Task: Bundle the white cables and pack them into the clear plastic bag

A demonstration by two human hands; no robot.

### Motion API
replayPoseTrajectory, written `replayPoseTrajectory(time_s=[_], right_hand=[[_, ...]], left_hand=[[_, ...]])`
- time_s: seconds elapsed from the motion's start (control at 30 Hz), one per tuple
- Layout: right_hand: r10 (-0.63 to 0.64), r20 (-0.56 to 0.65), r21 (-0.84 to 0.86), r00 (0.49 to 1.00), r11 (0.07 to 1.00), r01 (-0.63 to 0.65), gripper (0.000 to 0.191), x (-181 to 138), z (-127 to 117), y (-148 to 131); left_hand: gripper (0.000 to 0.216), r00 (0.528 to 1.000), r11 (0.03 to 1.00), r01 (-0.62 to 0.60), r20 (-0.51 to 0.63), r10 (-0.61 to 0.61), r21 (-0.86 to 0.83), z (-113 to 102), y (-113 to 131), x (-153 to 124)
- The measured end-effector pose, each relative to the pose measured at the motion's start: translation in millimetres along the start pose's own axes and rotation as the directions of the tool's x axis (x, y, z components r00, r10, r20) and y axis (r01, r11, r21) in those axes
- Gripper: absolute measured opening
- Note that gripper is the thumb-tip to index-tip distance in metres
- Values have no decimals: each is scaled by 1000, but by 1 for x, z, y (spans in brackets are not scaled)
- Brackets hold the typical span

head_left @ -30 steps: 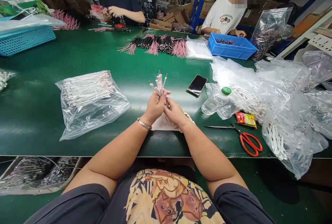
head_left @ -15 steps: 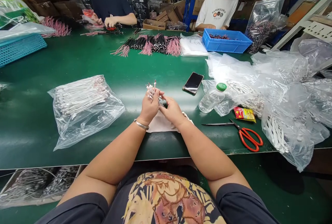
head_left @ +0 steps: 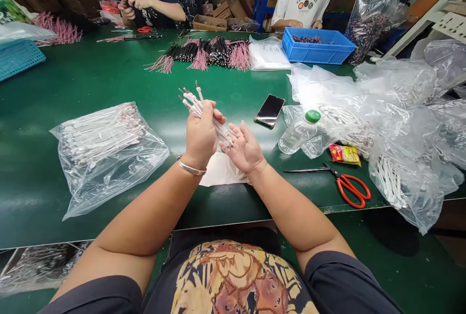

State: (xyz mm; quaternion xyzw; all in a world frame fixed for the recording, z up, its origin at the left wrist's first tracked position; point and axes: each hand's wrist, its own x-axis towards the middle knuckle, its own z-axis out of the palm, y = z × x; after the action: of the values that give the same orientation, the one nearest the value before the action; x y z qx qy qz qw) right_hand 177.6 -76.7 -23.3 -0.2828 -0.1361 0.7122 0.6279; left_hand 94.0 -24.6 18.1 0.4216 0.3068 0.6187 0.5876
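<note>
My left hand (head_left: pixel 201 134) is closed around a bundle of thin white rods (head_left: pixel 192 100), held above the green table (head_left: pixel 109 81) with the tips pointing up and to the left. My right hand (head_left: pixel 244 148) is beside it with the fingers spread, the fingertips touching the lower end of the bundle. A silver bangle sits on my left wrist. Under both hands lies a flat white bag (head_left: pixel 220 171).
A clear bag of white rods (head_left: pixel 105 144) lies to the left. A phone (head_left: pixel 270 109), a plastic bottle (head_left: pixel 298 132), red scissors (head_left: pixel 345 188) and heaped plastic bags (head_left: pixel 400 124) lie to the right. Two people work across the table by pink-and-black bundles (head_left: pixel 211 54) and a blue bin (head_left: pixel 316 47).
My left hand has lifted the bundle and tilted it to the left. My right hand has let go of the bundle's base and spread its fingers.
</note>
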Motion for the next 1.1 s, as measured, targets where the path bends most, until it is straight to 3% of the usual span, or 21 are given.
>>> replayPoseTrajectory(time_s=[0.07, 0.17, 0.33, 0.43, 0.5, 0.6, 0.7, 0.8, 0.97, 1.03, 1.1], right_hand=[[2, -66, 103, 998, 995, 5, 40, 4, -2, -2], [-35, -66, 143, 997, 989, 44, 48, 10, -6, -1], [-48, -201, 149, 978, 986, 79, 46, 15, -8, 0], [-57, -311, 62, 949, 995, 80, 46, 15, -7, 0], [-131, -401, -24, 907, 991, 133, 44, 15, -7, 1], [-258, -444, -134, 858, 966, 221, 36, 17, -9, 0], [-305, -408, -213, 861, 948, 235, 20, 18, -12, 0], [-334, -367, -283, 868, 929, 238, 8, 21, -14, 1], [-375, -242, -488, 895, 844, 222, 25, 16, -15, 2], [-302, -104, -570, 948, 799, 192, 38, 9, -13, -1], [-178, 105, -644, 979, 738, 203, 51, -1, -9, -4]], left_hand=[[20, 1000, 1000, -5, -4, 5, -13, 6, -6, -2], [19, 999, 999, 14, 38, -16, 36, 16, -21, -14], [16, 989, 993, 58, 132, -71, 103, 22, -35, -24], [17, 985, 987, -49, 171, 22, 153, 14, -33, -9], [19, 981, 965, -135, 166, 98, 226, 4, -35, 4], [23, 991, 922, -94, 121, 52, 375, -13, -43, 20], [27, 994, 906, -21, 105, -26, 422, -26, -49, 23], [31, 981, 897, -81, 196, -7, 435, -33, -49, 20], [35, 977, 896, -9, 196, -87, 444, -38, -37, 13], [35, 970, 904, -34, 231, -72, 425, -37, -22, 7], [35, 930, 882, -85, 356, -97, 464, -35, -2, -3]])
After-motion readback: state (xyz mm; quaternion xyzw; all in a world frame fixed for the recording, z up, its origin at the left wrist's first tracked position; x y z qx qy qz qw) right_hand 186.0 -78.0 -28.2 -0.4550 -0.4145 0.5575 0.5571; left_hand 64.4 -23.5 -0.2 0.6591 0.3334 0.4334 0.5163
